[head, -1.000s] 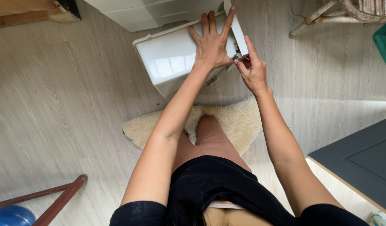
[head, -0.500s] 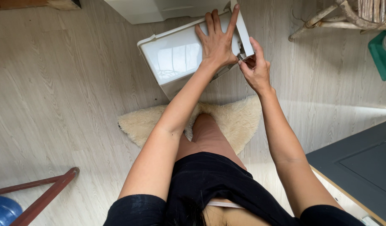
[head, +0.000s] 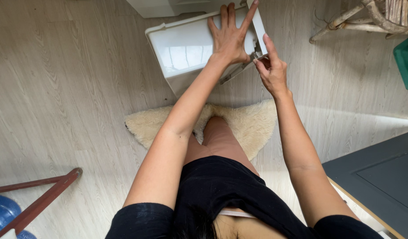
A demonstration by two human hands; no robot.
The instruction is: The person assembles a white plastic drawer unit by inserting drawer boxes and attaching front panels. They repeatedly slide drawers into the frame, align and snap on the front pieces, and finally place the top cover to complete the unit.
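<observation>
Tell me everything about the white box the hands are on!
The white box looks like glossy plastic, rectangular with rounded edges, tipped on the pale wood floor past a fluffy rug. The left hand lies flat with spread fingers on its shiny side. The right hand pinches a small part at its corner.

Bare floor (head: 71,88) around white box (head: 186,48)

Pale wood-grain floor (head: 71,88): white box (head: 186,48), cream sheepskin rug (head: 248,126), red frame (head: 40,199).
</observation>
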